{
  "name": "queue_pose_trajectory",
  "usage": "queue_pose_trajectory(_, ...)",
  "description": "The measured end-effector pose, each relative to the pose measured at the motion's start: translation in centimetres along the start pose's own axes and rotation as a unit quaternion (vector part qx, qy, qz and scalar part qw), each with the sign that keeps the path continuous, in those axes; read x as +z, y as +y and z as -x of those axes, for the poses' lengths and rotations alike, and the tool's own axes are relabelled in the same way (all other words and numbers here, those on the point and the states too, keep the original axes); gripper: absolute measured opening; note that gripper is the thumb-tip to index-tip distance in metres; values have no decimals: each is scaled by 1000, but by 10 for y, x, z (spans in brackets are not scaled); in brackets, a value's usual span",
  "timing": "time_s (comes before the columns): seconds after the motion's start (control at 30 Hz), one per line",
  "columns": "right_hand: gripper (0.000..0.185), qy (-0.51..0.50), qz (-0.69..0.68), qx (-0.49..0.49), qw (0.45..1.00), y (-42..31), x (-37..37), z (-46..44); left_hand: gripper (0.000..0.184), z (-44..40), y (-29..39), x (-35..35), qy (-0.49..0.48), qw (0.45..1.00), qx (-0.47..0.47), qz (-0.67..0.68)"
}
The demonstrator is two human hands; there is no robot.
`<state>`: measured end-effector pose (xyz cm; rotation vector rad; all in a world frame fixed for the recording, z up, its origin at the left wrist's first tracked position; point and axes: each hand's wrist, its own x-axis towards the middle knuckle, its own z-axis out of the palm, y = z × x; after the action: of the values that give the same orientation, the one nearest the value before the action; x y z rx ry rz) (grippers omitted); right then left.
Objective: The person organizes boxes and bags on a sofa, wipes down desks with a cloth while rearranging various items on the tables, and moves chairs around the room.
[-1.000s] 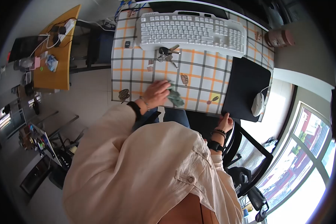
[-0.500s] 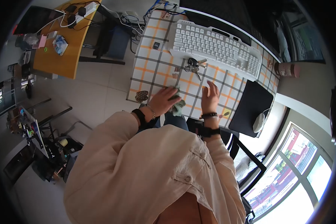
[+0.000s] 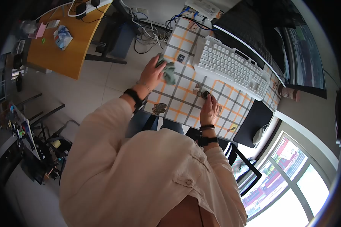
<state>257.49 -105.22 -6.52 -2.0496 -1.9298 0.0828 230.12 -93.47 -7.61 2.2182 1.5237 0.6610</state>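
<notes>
My left hand (image 3: 152, 73) is closed on a crumpled grey-green cloth (image 3: 169, 72) at the left edge of the checked tablecloth (image 3: 182, 102). Fingers of my right hand (image 3: 209, 110) are closed on a bunch of keys (image 3: 205, 94) near the table's middle; most of the bunch is hidden by the hand. Beyond both hands lies a white keyboard (image 3: 233, 66). A small black memory card (image 3: 180, 58) rests on the cloth-covered table, left of the keyboard.
A black mouse pad (image 3: 255, 121) with a white mouse (image 3: 260, 135) lies at the right. Monitors (image 3: 250, 41) stand behind the keyboard. Cables (image 3: 153, 36) hang past the table's far left corner. A wooden desk (image 3: 74, 49) stands to the left.
My left hand has carried the cloth from the near edge to the left edge. My right hand has taken hold of the keys and shifted them nearer. The view has turned slightly.
</notes>
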Motion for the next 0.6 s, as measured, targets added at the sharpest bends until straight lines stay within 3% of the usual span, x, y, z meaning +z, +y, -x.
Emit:
queue_pose_trajectory(0.03, 35, 10, -12, -6, 1000, -2, 1, 0, 33, -10, -5, 9, 20, 1000, -8, 12)
queue_pose_trajectory(0.1, 36, 29, -17, 13, 999, -8, 5, 0, 31, -17, 0, -2, -55, 989, -88, 106)
queue_pose_trajectory(0.17, 40, 8, -37, 20, 999, -12, 6, 0, 36, 19, -2, -4, -52, 997, -51, 16)
queue_pose_trajectory(0.2, 41, 10, -40, 21, 999, -14, 6, 0, 39, 39, 2, -16, -120, 988, -83, 45)
queue_pose_trajectory(0.23, 42, 11, -43, 21, 999, -18, 6, 1, 44, 68, -9, -11, -104, 994, -21, 33)
queue_pose_trajectory(0.3, 42, 11, -21, 7, 1000, -16, 10, 4, 51, 115, -6, -24, -163, 986, -16, 45)
queue_pose_trajectory(0.37, 40, 16, -68, -6, 998, -12, 12, 8, 50, 148, 5, -41, -182, 980, -56, 57)
queue_pose_trajectory(0.43, 38, 25, -40, -35, 998, -11, 10, 6, 47, 174, 5, -37, -168, 980, -34, 102)
queue_pose_trajectory(0.5, 36, -10, 1, -39, 999, -11, 5, 5, 42, 191, 11, -44, -157, 982, -48, 90)
queue_pose_trajectory(0.57, 35, -47, -59, -45, 996, -5, 9, -1, 36, 217, 25, -42, -149, 983, -64, 86)
queue_pose_trajectory(0.6, 35, -50, -63, -62, 995, -10, 4, -6, 31, 235, 28, -38, -223, 967, -101, 68)
